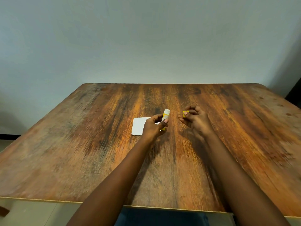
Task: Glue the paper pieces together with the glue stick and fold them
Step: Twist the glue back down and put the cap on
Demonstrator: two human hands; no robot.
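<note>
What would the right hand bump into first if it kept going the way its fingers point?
Probably the glue stick held by the left hand. The right hand, pinching the yellow cap, points leftward at it, though depth is unclear.

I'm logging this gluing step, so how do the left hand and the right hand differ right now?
The left hand grips the glue stick, a tall white and yellow tube; the right hand pinches a small yellow piece, seemingly its cap. The left hand overlaps the white paper in view; the right hand shows against bare table. Both hands have fingers curled on something.
</note>
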